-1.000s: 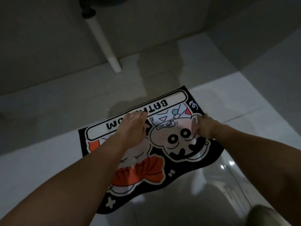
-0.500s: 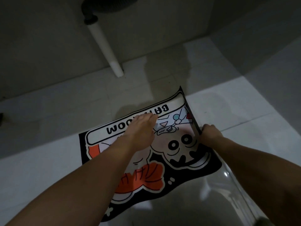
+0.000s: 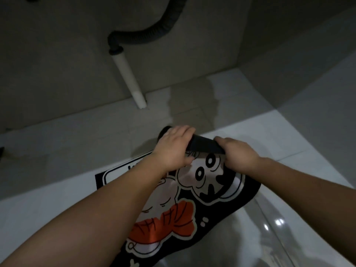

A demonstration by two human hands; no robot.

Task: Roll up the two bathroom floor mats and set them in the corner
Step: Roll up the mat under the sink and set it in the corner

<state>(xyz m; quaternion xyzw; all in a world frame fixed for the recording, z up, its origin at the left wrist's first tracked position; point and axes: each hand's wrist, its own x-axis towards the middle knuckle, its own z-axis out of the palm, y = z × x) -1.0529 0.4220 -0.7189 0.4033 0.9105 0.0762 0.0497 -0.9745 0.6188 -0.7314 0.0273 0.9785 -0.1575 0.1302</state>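
Observation:
A black bathroom mat (image 3: 173,212) with a white and orange cartoon print lies on the pale tiled floor. Its far end is curled over into a dark roll (image 3: 204,145) that shows the black underside. My left hand (image 3: 173,149) grips the left part of that roll. My right hand (image 3: 237,153) grips its right part. My forearms hide part of the print and the left side of the mat. Only one mat is in view.
A white pipe (image 3: 129,76) joined to a dark corrugated hose (image 3: 152,34) runs down the grey wall to the floor beyond the mat. A wall corner (image 3: 240,60) lies at the back right. A glossy pale surface (image 3: 269,228) with light spots sits at lower right.
The mat's far edge lay flat with both hands on it. It lifted at the right corner and is now rolled over toward me, covering the lettering, with both hands closed on the roll.

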